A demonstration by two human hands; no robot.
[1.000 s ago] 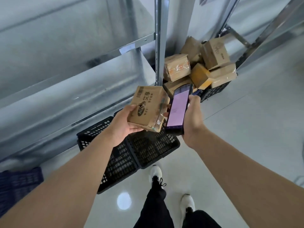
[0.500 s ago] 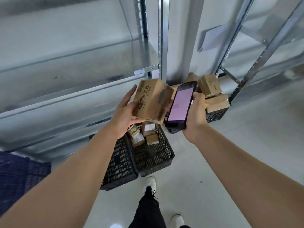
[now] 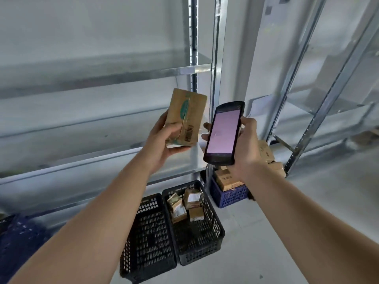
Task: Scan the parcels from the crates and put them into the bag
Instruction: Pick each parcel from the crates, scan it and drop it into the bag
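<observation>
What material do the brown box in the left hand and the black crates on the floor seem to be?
The brown box: apparently matte cardboard, glossy tape along its seam, printed barcode. The black lattice crates: probably moulded plastic, judging by the uniform perforated walls and slight sheen.

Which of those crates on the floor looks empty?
The black crate on the left. The black crate beside it holds a few small parcels, and the blue crate is piled with boxes.
</observation>
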